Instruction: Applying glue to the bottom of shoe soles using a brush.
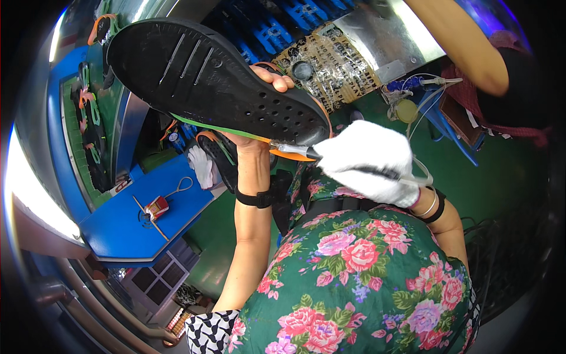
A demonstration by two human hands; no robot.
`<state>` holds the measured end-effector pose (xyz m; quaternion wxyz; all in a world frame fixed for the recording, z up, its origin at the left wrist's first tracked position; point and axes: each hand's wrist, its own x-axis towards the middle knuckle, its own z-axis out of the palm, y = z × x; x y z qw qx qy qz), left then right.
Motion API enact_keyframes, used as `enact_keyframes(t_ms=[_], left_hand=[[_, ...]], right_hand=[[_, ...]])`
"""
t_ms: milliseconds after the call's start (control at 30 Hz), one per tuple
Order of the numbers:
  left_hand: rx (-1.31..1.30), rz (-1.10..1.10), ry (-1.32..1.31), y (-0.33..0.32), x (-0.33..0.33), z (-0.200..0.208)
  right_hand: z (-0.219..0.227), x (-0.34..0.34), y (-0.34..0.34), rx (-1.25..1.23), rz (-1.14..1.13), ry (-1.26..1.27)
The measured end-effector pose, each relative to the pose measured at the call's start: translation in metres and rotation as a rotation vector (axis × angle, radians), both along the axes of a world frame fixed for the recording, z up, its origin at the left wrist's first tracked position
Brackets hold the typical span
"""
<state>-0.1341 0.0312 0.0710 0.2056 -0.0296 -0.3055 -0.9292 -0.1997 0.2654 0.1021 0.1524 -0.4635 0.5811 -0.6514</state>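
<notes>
My left hand [259, 127] holds up a shoe [212, 79], black sole turned toward me, with holes near the heel and green and orange trim along its edge. My right hand [368, 162], in a white glove, grips a slim pen-like tool [298, 151] with a clear tube trailing from it. The tool's tip touches the shoe's edge at the heel end. A black band sits on my left wrist. My lap is covered by a green floral dress.
A blue workbench [135, 224] at the left bears a small red item and a wire loop. More shoes lie on a conveyor [88, 118] at the far left. Another person's arm [460, 41] reaches in at the upper right, above a metal plate and tubing.
</notes>
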Motion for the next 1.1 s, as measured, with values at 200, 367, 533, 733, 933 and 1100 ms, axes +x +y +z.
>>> enact_keyframes(t_ms=[200,367,533,733,933,1100], left_hand=[[-0.119,0.037,-0.006,-0.007,-0.003,0.0],[-0.099,0.066,0.053,-0.002,-0.008,0.007],[-0.177,0.069,0.048,-0.005,-0.009,0.01],[-0.212,0.034,0.051,-0.008,-0.009,0.007],[-0.179,-0.014,0.045,-0.008,-0.008,0.009],[-0.203,-0.003,0.089,-0.006,-0.008,0.001]], right_hand=[[0.009,0.0,0.003,0.028,-0.007,0.132],[0.011,-0.004,0.007,0.064,-0.028,0.033],[0.014,-0.003,0.007,0.026,-0.003,0.094],[0.017,-0.001,0.008,0.01,0.004,0.212],[0.009,0.006,0.009,-0.013,-0.063,0.29],[0.006,0.022,0.003,-0.095,-0.076,0.261]])
